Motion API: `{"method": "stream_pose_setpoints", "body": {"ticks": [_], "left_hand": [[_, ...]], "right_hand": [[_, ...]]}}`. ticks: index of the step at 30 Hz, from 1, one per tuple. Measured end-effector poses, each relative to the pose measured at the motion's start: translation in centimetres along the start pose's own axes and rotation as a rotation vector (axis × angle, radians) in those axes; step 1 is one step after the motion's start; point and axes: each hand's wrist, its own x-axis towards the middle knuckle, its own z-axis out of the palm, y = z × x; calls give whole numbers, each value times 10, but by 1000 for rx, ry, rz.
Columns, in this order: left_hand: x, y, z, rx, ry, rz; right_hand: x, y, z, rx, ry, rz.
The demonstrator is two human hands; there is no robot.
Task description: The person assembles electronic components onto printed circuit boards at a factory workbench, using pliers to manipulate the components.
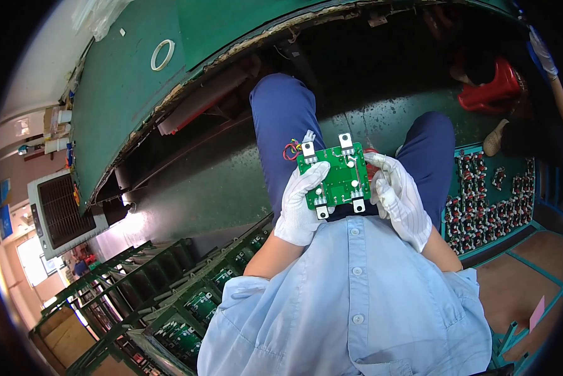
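Note:
A green circuit board (336, 177) is held up over my lap. Four-sided, it carries white-tabbed components with black dots jutting past its near and far edges. Red and yellow wires (291, 150) with a white connector stick out at its far left corner. My left hand (301, 207), in a white glove, grips the left side with the thumb on top. At the right edge my gloved right hand (402, 197) has its fingers curled against the board, by some red wire or part. The undersides of both grips are hidden.
A worn green table (131, 81) spans the far left, bearing a white ring (162, 55). To my right lies a tray (489, 203) of several small red, black and white assemblies. Dark racks (200, 276) with green boards stand left behind me. A red stool (498, 88) is far right.

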Motion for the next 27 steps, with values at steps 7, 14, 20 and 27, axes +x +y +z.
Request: {"method": "stream_pose_setpoints", "body": {"ticks": [7,14,20,27], "left_hand": [[-4,3,13,-28,37,111],[-7,0,14,-66,248,176],[-15,-3,-7,118,-65,322],[-8,1,-4,-410,-134,119]], "right_hand": [[-3,15,5,-90,40,-119],[-4,12,7,-188,-22,-81],[-5,12,11,55,-158,-106],[-5,13,12,-14,-113,-77]]}}
